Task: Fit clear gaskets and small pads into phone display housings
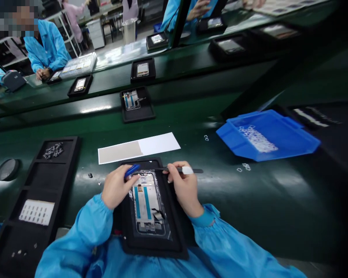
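A phone frame [147, 202] with two blue strips lies in a black tray [155, 247] right in front of me. My left hand [116, 187] is closed round a blue tool [132, 170] whose tip points at the frame's top edge. My right hand [184, 187] pinches black tweezers [179, 170] wrapped with white tape, their tip also at the frame's top. Both sleeves are bright blue.
A white and grey sheet [139, 147] lies just beyond the tray. A black compartment tray [31, 200] with small parts stands at left. A blue bin [266, 135] of small clear pieces sits at right. More trays with phones [137, 103] ride the belt; other workers sit across.
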Motion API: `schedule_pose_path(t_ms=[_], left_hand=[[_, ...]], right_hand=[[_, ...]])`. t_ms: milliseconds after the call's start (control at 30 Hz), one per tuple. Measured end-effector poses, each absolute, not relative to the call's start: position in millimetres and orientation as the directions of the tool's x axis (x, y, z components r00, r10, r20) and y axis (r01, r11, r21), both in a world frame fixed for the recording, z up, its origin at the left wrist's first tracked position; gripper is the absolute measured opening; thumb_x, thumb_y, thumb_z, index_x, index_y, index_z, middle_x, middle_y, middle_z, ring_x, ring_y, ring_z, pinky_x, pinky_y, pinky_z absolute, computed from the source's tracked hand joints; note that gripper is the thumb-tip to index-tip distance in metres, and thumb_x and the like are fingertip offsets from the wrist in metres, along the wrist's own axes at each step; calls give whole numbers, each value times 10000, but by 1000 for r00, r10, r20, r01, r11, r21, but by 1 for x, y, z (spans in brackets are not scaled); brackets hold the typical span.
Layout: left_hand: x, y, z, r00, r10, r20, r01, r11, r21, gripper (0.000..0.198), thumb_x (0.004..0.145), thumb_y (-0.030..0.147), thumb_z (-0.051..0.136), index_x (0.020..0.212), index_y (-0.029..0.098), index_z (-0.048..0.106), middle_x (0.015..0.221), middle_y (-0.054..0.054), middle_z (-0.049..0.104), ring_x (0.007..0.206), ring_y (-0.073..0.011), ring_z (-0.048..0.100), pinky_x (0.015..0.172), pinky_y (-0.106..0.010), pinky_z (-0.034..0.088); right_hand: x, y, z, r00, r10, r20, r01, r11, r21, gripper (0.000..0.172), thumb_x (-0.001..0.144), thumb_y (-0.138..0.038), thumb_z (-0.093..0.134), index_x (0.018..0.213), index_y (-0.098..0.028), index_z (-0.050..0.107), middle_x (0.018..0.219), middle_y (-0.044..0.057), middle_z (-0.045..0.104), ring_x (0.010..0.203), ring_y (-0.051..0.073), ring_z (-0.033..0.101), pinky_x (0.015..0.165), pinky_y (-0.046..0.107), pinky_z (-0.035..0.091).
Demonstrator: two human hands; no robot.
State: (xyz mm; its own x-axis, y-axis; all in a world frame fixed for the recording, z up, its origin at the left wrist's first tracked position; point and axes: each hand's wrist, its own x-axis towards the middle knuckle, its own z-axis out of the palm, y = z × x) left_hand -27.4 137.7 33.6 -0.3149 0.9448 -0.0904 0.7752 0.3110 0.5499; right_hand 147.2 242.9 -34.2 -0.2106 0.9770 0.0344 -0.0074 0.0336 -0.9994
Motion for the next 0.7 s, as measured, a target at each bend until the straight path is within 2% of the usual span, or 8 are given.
schedule_pose_path(t_ms=[100, 200, 267, 333, 433, 500, 600, 700], left_hand=[[-30, 79, 23, -442, 896, -46, 716, 383, 583, 351, 937, 391, 508, 1238, 237, 603, 1090, -65, 672, 1004, -229, 650, 890, -340, 515], [-13, 31, 5, -492, 849, -191, 629, 498, 597, 476, 913, 406, 515, 1355, 229, 540, 1129, -88, 628, 969, -240, 665, 838, -354, 550], [6, 12, -6, -499, 826, -263, 543, 534, 647, 593, 876, 373, 563, 1440, 225, 457, 1311, -116, 551, 1122, -267, 620, 924, -364, 531], [23, 2, -13, -499, 811, -307, 399, 529, 749, 722, 864, 356, 583, 1521, 218, 318, 1450, -124, 462, 1273, -287, 526, 1014, -365, 487], [26, 2, -7, -461, 812, -359, 111, 454, 884, 770, 913, 391, 540, 1563, 204, 172, 1432, -128, 512, 1299, -273, 513, 1047, -357, 471], [7, 12, 7, -477, 812, -337, 21, 394, 919, 747, 914, 440, 554, 1547, 192, 244, 1420, -128, 531, 1305, -276, 509, 1057, -352, 465], [-44, 47, 35, -619, 759, -200, 72, 309, 948, 722, 835, 477, 668, 1454, 187, 437, 1485, -102, 465, 1375, -298, 421, 1084, -347, 440], [-109, 101, 55, -716, 691, -98, 128, 267, 955, 711, 792, 459, 713, 1405, 178, 489, 1331, -111, 605, 1183, -271, 603, 931, -308, 544]], right_hand=[[144, 238, -36, -155, 986, 64, -75, 53, -996, 270, 882, -501, 590, 866, -240, 524, 618, -52, 501, 608, 162, 570, 664, 300, 493], [140, 230, -37, -184, 978, 93, -76, 80, -994, 259, 906, -491, 567, 896, -233, 546, 664, -32, 529, 619, 158, 549, 640, 294, 469], [138, 226, -36, -205, 973, 104, -79, 89, -993, 266, 909, -495, 568, 897, -230, 557, 668, -24, 541, 620, 160, 550, 624, 292, 459], [138, 224, -35, -201, 974, 108, -96, 90, -991, 278, 909, -507, 570, 892, -230, 561, 652, -25, 543, 612, 161, 555, 612, 290, 459], [141, 227, -33, -144, 983, 112, -115, 96, -989, 285, 915, -516, 565, 897, -231, 562, 646, -23, 554, 604, 164, 563, 592, 289, 463], [144, 233, -31, -64, 987, 146, -134, 137, -981, 276, 920, -509, 562, 913, -233, 559, 663, -18, 564, 623, 173, 576, 635, 311, 486], [148, 243, -28, 76, 973, 217, -134, 226, -965, 286, 910, -524, 566, 923, -239, 550, 696, -6, 569, 644, 189, 590, 697, 357, 509], [150, 250, -28, 28, 973, 230, -24, 230, -973, 312, 896, -549, 564, 914, -238, 566, 717, 7, 575, 625, 188, 588, 629, 334, 512]])
